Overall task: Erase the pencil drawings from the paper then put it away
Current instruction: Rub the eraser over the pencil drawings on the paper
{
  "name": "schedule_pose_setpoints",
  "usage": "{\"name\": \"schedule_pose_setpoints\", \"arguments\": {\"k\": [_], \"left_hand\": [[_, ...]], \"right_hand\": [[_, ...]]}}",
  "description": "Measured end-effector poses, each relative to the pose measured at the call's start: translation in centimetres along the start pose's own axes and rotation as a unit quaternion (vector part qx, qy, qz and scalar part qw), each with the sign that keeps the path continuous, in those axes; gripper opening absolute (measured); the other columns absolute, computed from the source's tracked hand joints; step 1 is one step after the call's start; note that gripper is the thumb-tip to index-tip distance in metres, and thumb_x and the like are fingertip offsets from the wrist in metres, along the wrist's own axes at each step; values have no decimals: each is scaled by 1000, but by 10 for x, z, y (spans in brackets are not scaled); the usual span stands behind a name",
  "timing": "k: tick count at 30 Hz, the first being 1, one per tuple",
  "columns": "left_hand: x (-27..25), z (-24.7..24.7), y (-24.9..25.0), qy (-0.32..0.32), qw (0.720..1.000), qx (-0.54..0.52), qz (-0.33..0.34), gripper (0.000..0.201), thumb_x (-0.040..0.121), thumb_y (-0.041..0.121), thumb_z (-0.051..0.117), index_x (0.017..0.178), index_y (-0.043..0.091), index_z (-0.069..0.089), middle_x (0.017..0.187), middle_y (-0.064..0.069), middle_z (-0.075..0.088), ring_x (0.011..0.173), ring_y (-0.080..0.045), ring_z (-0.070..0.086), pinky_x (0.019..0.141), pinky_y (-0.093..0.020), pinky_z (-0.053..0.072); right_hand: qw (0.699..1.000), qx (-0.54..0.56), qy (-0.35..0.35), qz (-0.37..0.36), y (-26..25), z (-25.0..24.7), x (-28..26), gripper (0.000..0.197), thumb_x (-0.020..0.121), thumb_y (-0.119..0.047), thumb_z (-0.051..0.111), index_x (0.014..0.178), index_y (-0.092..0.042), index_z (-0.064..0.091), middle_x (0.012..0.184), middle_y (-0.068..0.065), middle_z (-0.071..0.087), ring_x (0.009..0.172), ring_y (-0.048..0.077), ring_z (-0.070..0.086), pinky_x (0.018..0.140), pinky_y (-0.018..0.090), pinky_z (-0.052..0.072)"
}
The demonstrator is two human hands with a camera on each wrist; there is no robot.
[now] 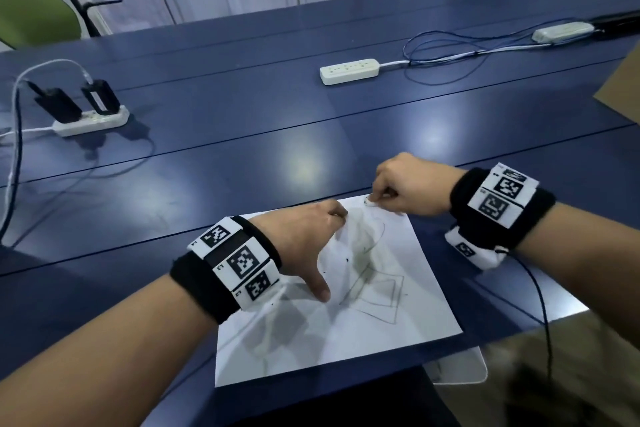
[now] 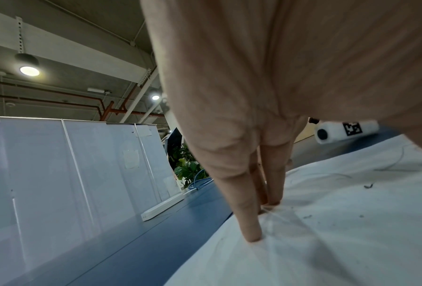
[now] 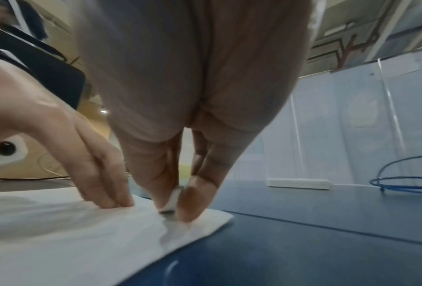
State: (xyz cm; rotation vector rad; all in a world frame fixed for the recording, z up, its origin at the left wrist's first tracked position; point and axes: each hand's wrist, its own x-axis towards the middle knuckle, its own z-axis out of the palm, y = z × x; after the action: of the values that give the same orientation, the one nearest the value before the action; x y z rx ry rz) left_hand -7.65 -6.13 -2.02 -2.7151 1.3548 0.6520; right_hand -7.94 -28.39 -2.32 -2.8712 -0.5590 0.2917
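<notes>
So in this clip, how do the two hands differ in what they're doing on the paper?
The left hand presses straight fingers flat on the paper and holds nothing; the right hand pinches a small white eraser between curled fingers. The left hand sits further in on the sheet, above the pencil drawing; the right hand works at the far corner. Both touch the same sheet, and both wrists wear marker bands.

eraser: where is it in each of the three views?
Head: eraser pinched by right hand, at far edge of paper.
Left wrist: not in it.
Right wrist: centre, eraser between fingertips, on paper.
Shared landmark: left hand pressing the paper.
</notes>
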Motion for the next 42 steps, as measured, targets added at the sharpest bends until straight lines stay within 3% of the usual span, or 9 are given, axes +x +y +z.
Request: {"name": "schedule_pose_setpoints", "arguments": {"k": [4,8,14,19,24,29,34,39,42], "left_hand": [[0,1,-1,0,1000,-6,2,109,56,55,88,145,15,40,150,9,27,134,-11,37,110,-25,34],[2,0,0,-5,1000,-3,0,113,55,57,88,148,19,35,150,11,26,134,-10,36,110,-27,36],[2,2,-1,-4,1000,-3,-1,112,55,54,89,148,18,37,150,9,27,135,-11,36,111,-26,34],[3,3,-1,-7,1000,-7,-3,116,55,57,88,150,18,33,149,12,26,133,-10,38,110,-28,37],[2,4,-1,-8,1000,1,-4,113,55,56,88,147,17,36,149,9,27,133,-11,38,109,-29,38],[2,1,0,-21,1000,-5,-8,115,56,56,88,150,20,31,149,12,25,130,-10,41,106,-28,40],[4,0,1,-40,999,6,-14,119,54,54,89,152,25,29,148,11,24,127,-12,44,104,-33,44],[4,-5,5,-55,998,18,-20,117,56,51,90,152,26,28,145,12,25,123,-13,48,99,-35,47],[4,-5,6,-58,998,23,-21,118,55,51,90,152,25,28,145,11,25,124,-14,47,100,-35,46]], "right_hand": [[994,21,-66,-84,-26,9,-24,8,81,-18,65,80,-21,73,78,-8,61,60,3,48,58,5,33],[1000,-21,-11,-15,-7,3,-14,16,87,-25,60,80,-17,71,79,-1,65,73,17,60,68,26,47],[990,-6,-81,-114,-28,12,-35,10,86,-24,63,86,-23,73,85,-5,62,68,10,50,66,20,41],[999,-34,-4,-10,-1,2,-21,15,89,-25,58,87,-20,72,81,-6,60,80,16,59,66,19,36],[993,7,-62,-95,-22,13,-42,13,88,-25,60,86,-22,73,84,-5,62,70,6,50,68,20,42],[999,-42,3,8,2,1,-24,16,89,-23,57,91,-18,73,86,-3,65,85,19,61,68,24,43],[997,-10,-33,-73,-26,15,-45,11,85,-22,60,86,-22,72,86,-5,60,72,7,48,66,21,41],[999,-43,8,5,-11,8,-34,16,89,-22,56,88,-19,72,91,2,61,86,19,58,67,23,38],[999,-38,-2,-33,-17,10,-38,14,87,-22,58,86,-20,72,89,1,62,81,14,56,65,18,34]]}}
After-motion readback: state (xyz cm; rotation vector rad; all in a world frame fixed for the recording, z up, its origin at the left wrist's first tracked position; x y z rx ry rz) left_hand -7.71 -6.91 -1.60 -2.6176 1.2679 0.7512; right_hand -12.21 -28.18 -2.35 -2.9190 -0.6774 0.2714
